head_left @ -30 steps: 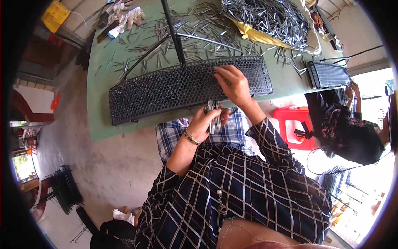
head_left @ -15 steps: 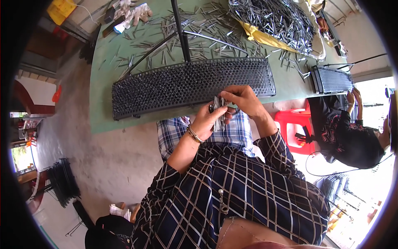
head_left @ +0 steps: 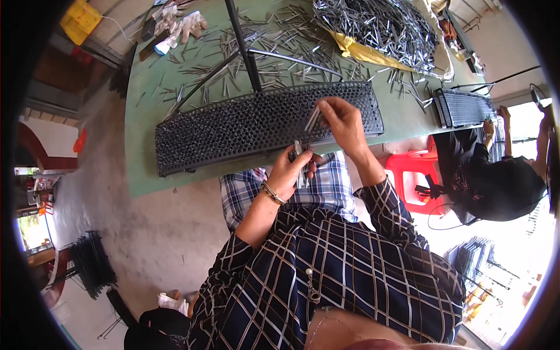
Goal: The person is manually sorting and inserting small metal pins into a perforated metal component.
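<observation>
My left hand (head_left: 285, 175) is closed around a small bundle of thin metal strips (head_left: 298, 149), held just below the near edge of a long black perforated rack (head_left: 326, 105). My right hand (head_left: 346, 125) pinches a few metal strips (head_left: 314, 119) between thumb and fingertips, over the right part of the rack. Dark pieces fill many holes toward the rack's left side, while open round holes show toward the right. How many strips each hand holds cannot be made out.
Loose metal strips (head_left: 233, 76) lie scattered over the green table (head_left: 140, 146) behind the rack. A yellow-edged sack (head_left: 350, 48) full of strips and a pair of work gloves (head_left: 190, 26) lie farther back. At right, a co-worker (head_left: 496, 181) handles another rack (head_left: 466, 108) beside a red stool (head_left: 399, 181).
My right hand has lifted away from the left hand, up over the rack, with a few metal strips in its fingers. My left hand still holds the bundle, slightly lower left.
</observation>
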